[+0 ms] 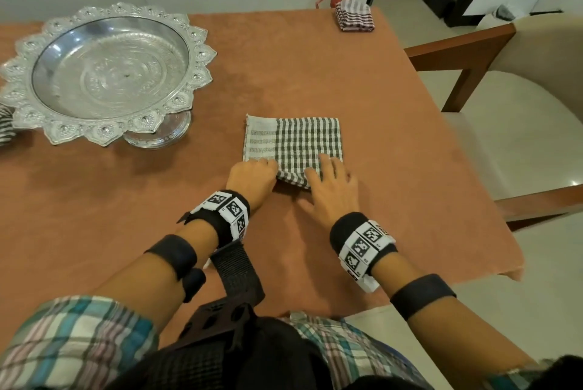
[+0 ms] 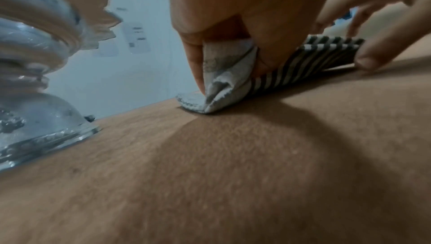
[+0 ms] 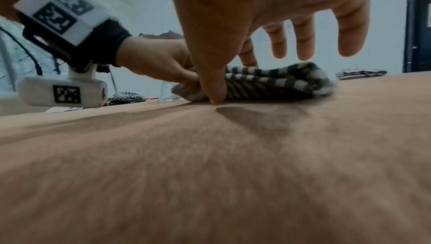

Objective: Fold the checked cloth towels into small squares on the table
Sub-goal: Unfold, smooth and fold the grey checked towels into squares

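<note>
A grey-and-white checked towel (image 1: 293,142) lies folded into a rectangle in the middle of the brown table (image 1: 126,200). My left hand (image 1: 254,173) pinches the towel's near left corner (image 2: 224,74) between thumb and fingers, lifting that edge a little. My right hand (image 1: 331,184) is spread over the near right part of the towel (image 3: 275,80), its fingers straight, the thumb tip (image 3: 217,93) down at the table by the near edge. Another towel (image 1: 355,16), folded into a small square, sits at the far right corner of the table.
A large ornate silver pedestal tray (image 1: 107,71) stands at the left, its base (image 2: 35,122) close to my left hand. More striped cloth (image 1: 4,131) peeks out at the far left edge. A wooden chair (image 1: 504,99) with a cream seat stands to the right of the table.
</note>
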